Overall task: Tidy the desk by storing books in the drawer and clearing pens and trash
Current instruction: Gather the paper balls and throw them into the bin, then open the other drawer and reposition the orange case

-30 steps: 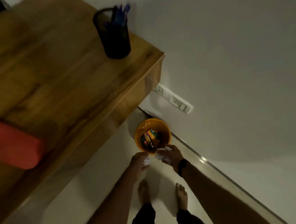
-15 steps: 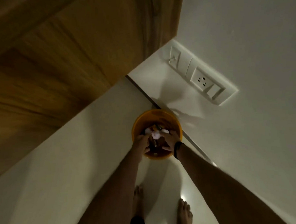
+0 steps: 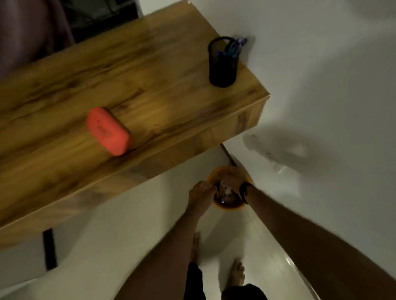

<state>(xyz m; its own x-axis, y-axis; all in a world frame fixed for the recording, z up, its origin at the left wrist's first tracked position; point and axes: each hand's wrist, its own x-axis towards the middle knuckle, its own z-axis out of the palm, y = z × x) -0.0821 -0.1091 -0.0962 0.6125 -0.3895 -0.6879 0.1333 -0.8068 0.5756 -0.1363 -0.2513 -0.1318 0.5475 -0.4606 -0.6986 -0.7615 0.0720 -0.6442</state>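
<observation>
Both hands reached down into the orange bin (image 3: 228, 206) on the floor by the wall. The left hand (image 3: 200, 193) and right hand (image 3: 231, 178) were over the trash inside — too blurry to tell if they gripped anything. On the counter (image 3: 143, 79) stood a black pen cup (image 3: 222, 63) and a red case (image 3: 107, 131).

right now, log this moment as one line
phase: trash drop | both hands over orange bin on floor | pens in black holder on desk | grip: unclear
</observation>
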